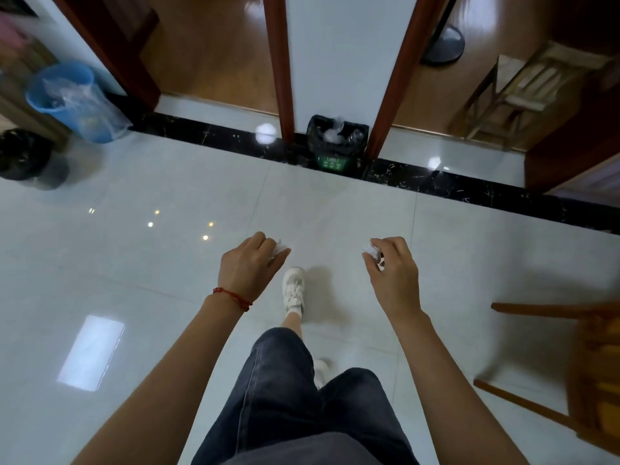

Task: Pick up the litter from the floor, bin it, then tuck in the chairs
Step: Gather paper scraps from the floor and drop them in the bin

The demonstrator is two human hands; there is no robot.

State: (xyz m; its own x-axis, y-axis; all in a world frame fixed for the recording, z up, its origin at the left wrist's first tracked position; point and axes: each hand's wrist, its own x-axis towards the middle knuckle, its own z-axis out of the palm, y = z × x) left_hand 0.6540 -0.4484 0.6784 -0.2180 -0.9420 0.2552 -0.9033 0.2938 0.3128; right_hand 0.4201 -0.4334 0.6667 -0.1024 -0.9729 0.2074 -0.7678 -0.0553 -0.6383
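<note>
My left hand grips a crumpled white piece of litter that peeks out past its fingers. A second white crumpled scrap is held in my right hand. Both hands hang over the white tiled floor, in front of my legs. Ahead, against the white wall section between two door frames, stands a small green bin lined with a black bag, holding pale rubbish. A wooden chair stands at the right edge, blurred.
A blue bucket with a clear liner stands far left, with a dark bin beside it. A wooden stool or chair sits in the room at the upper right. A black marble strip crosses the floor ahead.
</note>
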